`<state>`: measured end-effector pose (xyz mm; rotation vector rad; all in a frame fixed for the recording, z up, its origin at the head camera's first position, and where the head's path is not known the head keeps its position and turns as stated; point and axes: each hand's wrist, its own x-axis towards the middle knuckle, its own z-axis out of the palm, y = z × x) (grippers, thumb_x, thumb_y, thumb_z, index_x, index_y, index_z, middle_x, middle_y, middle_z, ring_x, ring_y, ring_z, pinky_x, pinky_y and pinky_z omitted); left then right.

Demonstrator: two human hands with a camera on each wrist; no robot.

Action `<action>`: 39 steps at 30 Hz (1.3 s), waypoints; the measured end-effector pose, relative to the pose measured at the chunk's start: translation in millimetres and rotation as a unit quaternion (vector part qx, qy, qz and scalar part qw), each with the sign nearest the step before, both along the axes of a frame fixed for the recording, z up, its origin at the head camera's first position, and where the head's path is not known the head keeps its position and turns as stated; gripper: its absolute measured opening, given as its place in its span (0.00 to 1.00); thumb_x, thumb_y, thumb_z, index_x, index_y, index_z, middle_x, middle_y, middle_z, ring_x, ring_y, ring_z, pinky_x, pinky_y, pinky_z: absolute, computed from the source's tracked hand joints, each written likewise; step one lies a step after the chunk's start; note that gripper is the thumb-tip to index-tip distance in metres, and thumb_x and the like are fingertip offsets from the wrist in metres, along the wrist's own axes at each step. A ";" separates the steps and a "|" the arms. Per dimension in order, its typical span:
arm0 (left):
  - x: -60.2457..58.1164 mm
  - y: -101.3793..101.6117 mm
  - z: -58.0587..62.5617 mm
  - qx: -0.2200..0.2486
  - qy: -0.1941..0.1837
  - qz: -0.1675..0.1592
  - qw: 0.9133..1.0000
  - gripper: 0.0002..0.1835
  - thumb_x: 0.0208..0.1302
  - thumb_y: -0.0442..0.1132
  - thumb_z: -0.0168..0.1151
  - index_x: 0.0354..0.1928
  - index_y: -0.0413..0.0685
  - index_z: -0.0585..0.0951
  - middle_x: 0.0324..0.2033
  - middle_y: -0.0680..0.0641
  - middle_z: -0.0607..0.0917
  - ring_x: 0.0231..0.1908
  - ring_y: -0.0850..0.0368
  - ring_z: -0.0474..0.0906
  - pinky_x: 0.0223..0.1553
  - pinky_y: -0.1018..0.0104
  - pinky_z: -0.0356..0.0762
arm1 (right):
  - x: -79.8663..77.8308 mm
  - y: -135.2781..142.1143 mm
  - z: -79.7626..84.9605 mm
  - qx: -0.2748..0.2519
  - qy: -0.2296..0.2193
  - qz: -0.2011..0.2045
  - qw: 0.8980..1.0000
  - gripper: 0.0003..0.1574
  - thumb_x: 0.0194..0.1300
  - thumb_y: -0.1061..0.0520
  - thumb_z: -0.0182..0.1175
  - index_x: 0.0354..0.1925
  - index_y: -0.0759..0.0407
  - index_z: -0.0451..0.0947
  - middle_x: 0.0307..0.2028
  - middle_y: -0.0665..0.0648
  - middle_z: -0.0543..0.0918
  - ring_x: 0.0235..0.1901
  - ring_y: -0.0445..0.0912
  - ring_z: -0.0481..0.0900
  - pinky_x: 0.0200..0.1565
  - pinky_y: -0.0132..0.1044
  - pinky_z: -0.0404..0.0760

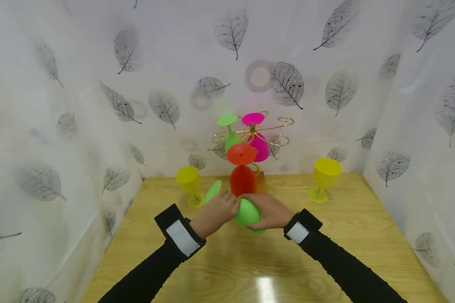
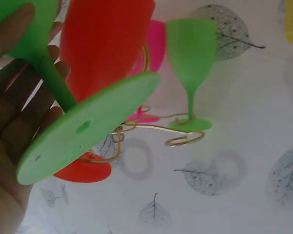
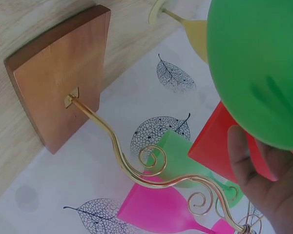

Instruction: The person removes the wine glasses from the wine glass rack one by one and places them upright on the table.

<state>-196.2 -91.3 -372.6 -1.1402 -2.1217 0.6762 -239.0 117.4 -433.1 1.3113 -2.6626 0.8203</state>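
A green goblet is held in the air over a table, aslant, its round foot up to the left and its bowl down to the right. Both hands are clamped on it, close together at the bowl. The left hand grips it around the stem and lower bowl, thumb on the bowl in the left wrist view. The right hand wraps the bowl, fingers over the top and thumb below.

Just beyond the hands is a gold stand of curling wire, rising from a square wooden base. Three goblets hang upside down from its arms: a red goblet nearest the hands, a pink goblet behind it to the right, and a second green goblet behind it to the left.

Two yellow goblets stand upright on the table: one near the left hand, the other farther off to the right.

The person wears black sleeves and black wrist straps with white patches. White sheeting printed with dark skeleton leaves surrounds the table.
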 end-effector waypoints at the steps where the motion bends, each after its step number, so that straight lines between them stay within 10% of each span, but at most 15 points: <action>1: -2.7 -1.4 -5.1 0.006 0.004 0.007 1.000 0.12 0.55 0.40 0.68 0.42 0.47 0.83 0.30 0.53 0.86 0.33 0.59 0.80 0.44 0.68 0.78 | -0.2 0.2 0.8 0.003 -0.002 -0.001 1.000 0.46 0.44 0.42 0.71 0.60 0.53 0.67 0.48 0.49 0.80 0.43 0.42 0.76 0.42 0.36 0.81; 10: -19.2 -15.4 -34.2 0.072 -0.051 0.023 0.996 0.10 0.53 0.37 0.69 0.37 0.48 0.80 0.27 0.53 0.84 0.26 0.61 0.81 0.28 0.73 0.80 | 1.3 5.8 9.4 0.043 -0.005 -0.017 0.999 0.45 0.52 0.37 0.65 0.63 0.54 0.66 0.50 0.53 0.80 0.44 0.45 0.78 0.44 0.40 0.81; 14: -26.1 -31.8 -53.8 0.177 -0.176 0.053 0.967 0.15 0.53 0.33 0.68 0.43 0.49 0.76 0.36 0.52 0.84 0.33 0.60 0.82 0.33 0.72 0.82 | 3.4 15.0 15.6 0.011 -0.038 0.003 0.999 0.33 0.65 0.41 0.55 0.63 0.53 0.67 0.54 0.51 0.79 0.49 0.45 0.77 0.51 0.45 0.79; 19: -25.6 -52.6 -87.5 0.334 -0.328 0.076 0.880 0.17 0.57 0.35 0.64 0.48 0.49 0.74 0.42 0.50 0.84 0.41 0.57 0.82 0.41 0.66 0.82 | 9.7 39.5 12.3 -0.033 -0.044 -0.013 0.998 0.27 0.69 0.48 0.51 0.63 0.53 0.68 0.56 0.54 0.78 0.53 0.50 0.77 0.55 0.50 0.76; 23: -23.1 -68.3 -107.1 0.446 -0.451 0.091 0.768 0.17 0.64 0.32 0.56 0.55 0.47 0.72 0.48 0.47 0.82 0.50 0.52 0.79 0.50 0.58 0.79 | 12.9 59.2 7.0 -0.034 -0.044 -0.051 0.997 0.27 0.70 0.50 0.50 0.64 0.55 0.67 0.56 0.56 0.78 0.51 0.51 0.78 0.53 0.51 0.77; 27: -26.1 -85.7 -128.2 0.559 -0.476 0.087 0.673 0.18 0.66 0.31 0.54 0.57 0.48 0.71 0.51 0.44 0.81 0.54 0.47 0.77 0.53 0.51 0.77 | 16.2 79.4 1.5 -0.030 -0.054 -0.085 0.994 0.26 0.71 0.51 0.48 0.64 0.57 0.67 0.55 0.56 0.79 0.51 0.50 0.78 0.53 0.52 0.77; 33: -35.7 -122.7 -154.7 0.678 -0.396 0.110 0.609 0.12 0.63 0.34 0.58 0.49 0.43 0.77 0.44 0.42 0.83 0.47 0.57 0.81 0.51 0.62 0.78 | 15.4 102.1 -7.0 -0.025 -0.076 -0.116 0.990 0.25 0.73 0.52 0.46 0.62 0.60 0.68 0.54 0.59 0.80 0.53 0.54 0.78 0.54 0.55 0.75; 39: -53.7 -151.3 -181.0 0.773 -0.316 0.155 0.528 0.12 0.64 0.33 0.57 0.49 0.40 0.76 0.43 0.36 0.83 0.43 0.61 0.80 0.52 0.63 0.75 | 10.5 135.8 -24.5 0.029 -0.075 -0.193 0.978 0.27 0.70 0.46 0.49 0.59 0.61 0.72 0.50 0.61 0.81 0.48 0.56 0.80 0.49 0.55 0.77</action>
